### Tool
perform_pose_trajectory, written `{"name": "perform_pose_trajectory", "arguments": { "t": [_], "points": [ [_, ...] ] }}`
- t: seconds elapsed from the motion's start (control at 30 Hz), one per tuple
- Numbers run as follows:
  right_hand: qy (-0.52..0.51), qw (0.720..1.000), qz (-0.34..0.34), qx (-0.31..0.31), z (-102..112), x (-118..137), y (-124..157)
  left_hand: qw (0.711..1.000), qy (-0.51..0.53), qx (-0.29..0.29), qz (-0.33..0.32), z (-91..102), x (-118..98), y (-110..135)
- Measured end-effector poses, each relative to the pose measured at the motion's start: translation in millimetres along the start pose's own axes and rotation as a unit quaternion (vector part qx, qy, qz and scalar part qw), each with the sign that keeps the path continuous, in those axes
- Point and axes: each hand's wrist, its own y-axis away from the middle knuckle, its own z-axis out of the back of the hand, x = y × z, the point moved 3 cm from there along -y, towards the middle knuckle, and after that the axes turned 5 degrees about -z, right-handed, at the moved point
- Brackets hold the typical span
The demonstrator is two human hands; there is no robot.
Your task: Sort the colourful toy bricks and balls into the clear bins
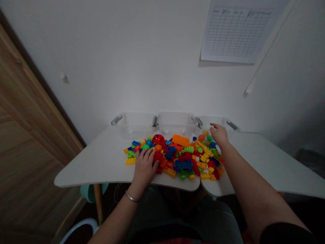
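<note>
A heap of colourful plastic building blocks [182,157] lies on the white table [101,159]. My left hand [144,166] rests palm down on the heap's left edge, fingers spread over red and green pieces, a bracelet on the wrist. My right hand [219,134] reaches to the heap's far right corner, fingers slightly curled above small round orange and green pieces [206,137]; whether it holds one is hidden. A red round toy [158,139] and an orange flat block [180,139] sit at the heap's far side.
Three clear plastic bins stand in a row against the wall: left [133,123], middle [175,122], right [223,122]. A wooden door [22,135] is at the left. A printed sheet [236,30] hangs on the wall. A stool [88,193] stands under the table.
</note>
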Motion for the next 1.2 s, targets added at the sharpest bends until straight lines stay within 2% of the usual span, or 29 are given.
{"name": "perform_pose_trajectory", "arguments": {
  "t": [0.13, 0.23, 0.33, 0.47, 0.57, 0.77, 0.87, 0.97, 1.07, 1.2],
  "points": [
    [0.026, 0.999, 0.012, 0.014, 0.7, 2.2, 3.4, 1.000, -0.004, -0.003, -0.001, 0.2, 0.3, 0.7],
    [-0.002, 1.000, 0.013, 0.012, 3.6, 1.4, 5.0, 1.000, -0.003, -0.001, -0.002, 0.3, 0.6, 0.8],
    [-0.077, 0.996, -0.016, -0.044, 11.7, 2.0, 6.2, 1.000, -0.002, 0.001, -0.002, 0.2, 1.0, 0.6],
    [-0.206, 0.965, -0.038, -0.156, 23.9, 20.9, 13.3, 1.000, 0.001, -0.003, -0.006, 0.1, 1.1, 0.1],
    [-0.272, 0.948, -0.026, -0.163, 25.2, 51.0, 25.8, 1.000, 0.003, -0.004, -0.006, 0.2, 1.0, -0.3],
    [-0.309, 0.949, 0.066, -0.014, 7.6, 116.2, 71.0, 1.000, 0.006, 0.002, -0.003, 1.7, 0.1, -1.5],
    [-0.248, 0.951, 0.176, 0.065, -4.0, 144.9, 98.1, 1.000, 0.008, 0.000, -0.001, 2.4, -0.4, -1.5],
    [-0.145, 0.940, 0.271, 0.147, -17.5, 168.3, 122.4, 1.000, 0.008, -0.001, -0.002, 1.9, -0.3, -1.1],
    [-0.070, 0.930, 0.288, 0.215, -31.2, 182.4, 138.9, 1.000, 0.008, -0.001, -0.002, 0.6, 0.5, -0.8],
    [-0.026, 0.913, 0.308, 0.264, -45.5, 192.7, 150.5, 1.000, 0.010, -0.003, -0.002, -0.4, 1.5, -1.1]
  ]
}}
